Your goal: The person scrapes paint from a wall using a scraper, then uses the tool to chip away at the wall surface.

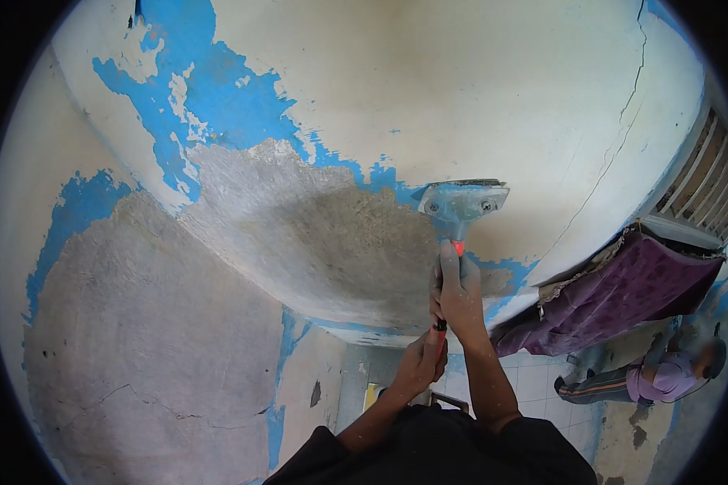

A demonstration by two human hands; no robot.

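Observation:
A wide scraper [463, 204] with a bluish-grey head and a red and black handle has its blade edge against the wall [542, 97], at the border of cream paint and exposed blue. Higher on the handle, just below the head, my right hand [459, 289] is wrapped round it. My left hand [419, 364] grips the lower end of the same handle. Dust coats the fingers of both hands. Bare grey plaster [323, 226] spreads to the left of the scraper, edged by blue paint [226, 93].
Purple cloth [598, 295] hangs at the right under a slatted window opening [708, 174]. Another person [663, 376] in a cap is at the lower right, near the tiled floor [534, 384]. A long crack runs down the wall's right part.

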